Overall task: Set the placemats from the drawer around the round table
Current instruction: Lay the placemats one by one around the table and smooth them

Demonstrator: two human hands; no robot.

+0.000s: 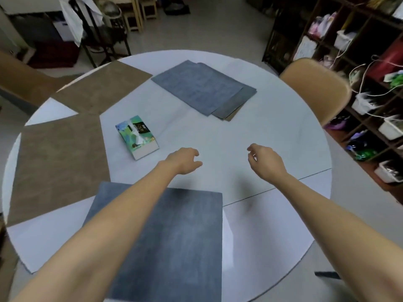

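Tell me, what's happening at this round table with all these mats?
A person is laying placemats around the round white table. Two brown rectangular placemats and one blue-grey rectangular placemat already lie singly near the edge. A stack of remaining placemats waits at the far side, and a green tissue box sits near the middle. The left hand and right hand hover over the table, fingers loosely curled, holding nothing.

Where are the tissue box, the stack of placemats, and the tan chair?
tissue box (137, 136), head view, on its printed top face.
stack of placemats (197, 87), head view, on the top blue-grey mat.
tan chair (316, 83), head view, on the curved backrest.
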